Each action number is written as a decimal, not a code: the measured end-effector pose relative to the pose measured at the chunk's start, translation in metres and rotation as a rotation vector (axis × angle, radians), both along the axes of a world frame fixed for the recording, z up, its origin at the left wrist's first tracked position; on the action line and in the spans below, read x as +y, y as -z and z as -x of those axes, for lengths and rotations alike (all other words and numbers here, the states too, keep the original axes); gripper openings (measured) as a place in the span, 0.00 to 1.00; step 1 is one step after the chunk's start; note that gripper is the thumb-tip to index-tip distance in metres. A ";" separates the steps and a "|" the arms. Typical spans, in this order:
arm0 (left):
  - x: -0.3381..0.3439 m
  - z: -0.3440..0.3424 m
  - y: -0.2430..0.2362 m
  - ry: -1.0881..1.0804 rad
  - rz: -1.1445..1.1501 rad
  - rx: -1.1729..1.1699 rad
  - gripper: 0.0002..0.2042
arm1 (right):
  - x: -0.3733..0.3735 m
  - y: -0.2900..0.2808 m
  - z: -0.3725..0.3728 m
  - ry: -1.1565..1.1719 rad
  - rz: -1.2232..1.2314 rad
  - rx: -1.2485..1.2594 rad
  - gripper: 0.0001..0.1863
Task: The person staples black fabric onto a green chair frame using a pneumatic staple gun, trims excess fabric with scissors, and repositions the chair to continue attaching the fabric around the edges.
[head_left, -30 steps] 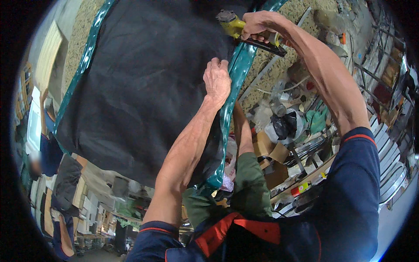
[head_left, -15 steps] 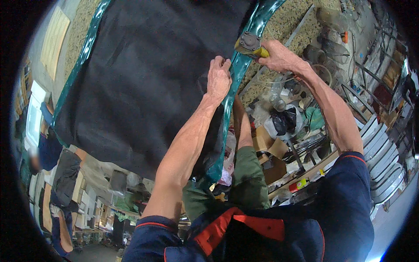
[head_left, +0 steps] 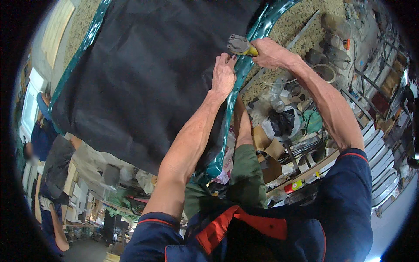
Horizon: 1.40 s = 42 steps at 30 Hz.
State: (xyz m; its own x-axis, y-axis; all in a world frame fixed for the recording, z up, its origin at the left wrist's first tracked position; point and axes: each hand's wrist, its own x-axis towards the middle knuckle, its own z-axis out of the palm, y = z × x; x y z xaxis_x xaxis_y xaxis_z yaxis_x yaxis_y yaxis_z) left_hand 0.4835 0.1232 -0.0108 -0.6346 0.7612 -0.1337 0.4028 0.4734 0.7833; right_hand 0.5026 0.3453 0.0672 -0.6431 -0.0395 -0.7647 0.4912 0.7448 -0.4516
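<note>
Green glossy trim [head_left: 242,69] edges matte cloth [head_left: 152,78], right hand [head_left: 271,53] gripping a blunt-headed tool [head_left: 239,45].

Kinda dim and grainy tbh. Black fabric [head_left: 148,87] looks murky, shiny green trim [head_left: 244,66] along its right throws white glare, and fisheye warps stuff far from the fabric.

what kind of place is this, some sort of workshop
Likely yes, perhaps for upholstery: the right hand holds a yellow-and-grey tool by the glossy green edging of a large black sheet, with a cardboard box among clutter nearby.
</note>
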 end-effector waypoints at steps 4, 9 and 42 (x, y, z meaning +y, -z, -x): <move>-0.002 -0.003 0.001 -0.127 0.086 -0.054 0.14 | -0.006 0.001 0.007 0.020 -0.033 -0.076 0.16; -0.011 -0.004 -0.007 -0.115 0.199 -0.087 0.13 | -0.013 -0.003 -0.021 0.092 -0.057 0.128 0.18; -0.147 0.022 -0.138 0.434 0.744 -0.056 0.12 | -0.017 0.015 -0.043 0.352 0.021 0.018 0.24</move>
